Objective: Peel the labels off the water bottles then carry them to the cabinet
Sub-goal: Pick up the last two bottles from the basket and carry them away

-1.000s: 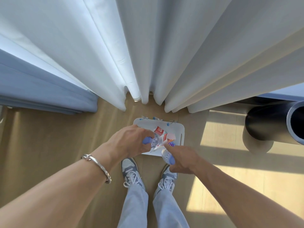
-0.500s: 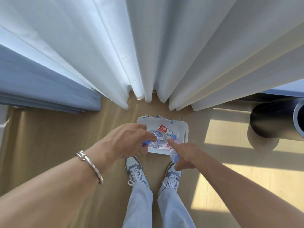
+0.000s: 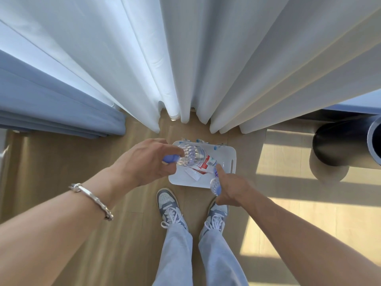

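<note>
clear bottle: held above the tray and lying roughly level. We see no label on its ribbed body. The blue cap end sits in the hand and the base points right, toward the other hand.
second bottle: lower right of the first, over the tray's near edge. Its long axis runs away from us, blue end nearest us. A purple-printed scrap shows at its far end; we cannot tell if that is label stuck on it.
peeled labels: red-and-white wrappers loose in the tray under the 2 bottles, with 1 white strip just beside them.
left hand: fingers wrapped round the cap end of the clear bottle.
right hand: curled round the second bottle, with 1 finger stretched along it toward the labels. We cannot tell which finger.
key relation: 1 bottle per hand. Their axes are about at right angles, and the bottles are near each other but apart. The peel looks done on the clear bottle and unclear on the second. No cabinet is in view, so we judge the carry needs a turn away from the curtains.
tray: white, flat on the wooden floor, just ahead of the shoes.
around: white curtains hang right behind the tray, with a blue-grey curtain on the left and a black cylinder on the right. There is a bracelet on the left wrist.
</note>
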The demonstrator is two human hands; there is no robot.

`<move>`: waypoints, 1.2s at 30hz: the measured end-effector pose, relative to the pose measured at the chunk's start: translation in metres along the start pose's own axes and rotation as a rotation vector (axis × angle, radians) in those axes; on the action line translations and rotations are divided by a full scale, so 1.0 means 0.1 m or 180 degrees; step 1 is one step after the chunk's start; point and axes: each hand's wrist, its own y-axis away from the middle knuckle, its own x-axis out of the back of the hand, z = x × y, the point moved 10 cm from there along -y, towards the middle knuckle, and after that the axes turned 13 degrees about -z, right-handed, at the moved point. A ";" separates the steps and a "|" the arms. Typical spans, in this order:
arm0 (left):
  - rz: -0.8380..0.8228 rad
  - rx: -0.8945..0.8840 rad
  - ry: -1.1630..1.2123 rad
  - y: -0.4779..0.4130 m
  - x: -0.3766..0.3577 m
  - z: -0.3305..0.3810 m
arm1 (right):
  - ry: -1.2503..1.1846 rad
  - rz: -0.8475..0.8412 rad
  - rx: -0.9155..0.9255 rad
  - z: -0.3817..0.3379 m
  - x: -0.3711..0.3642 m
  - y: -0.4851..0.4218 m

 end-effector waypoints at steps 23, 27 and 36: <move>0.0041 0.1096 0.1598 -0.07 -0.15 -0.36 | -0.0035 -0.0036 -0.0017 0.06 -0.19 -0.09; -0.0052 0.1101 0.1286 -0.07 -0.22 -0.33 | 0.0053 -0.0018 0.0023 0.05 -0.17 -0.08; -0.0088 0.0740 0.0436 -0.17 -0.03 0.02 | 0.0514 -0.0004 0.0092 0.01 0.03 0.07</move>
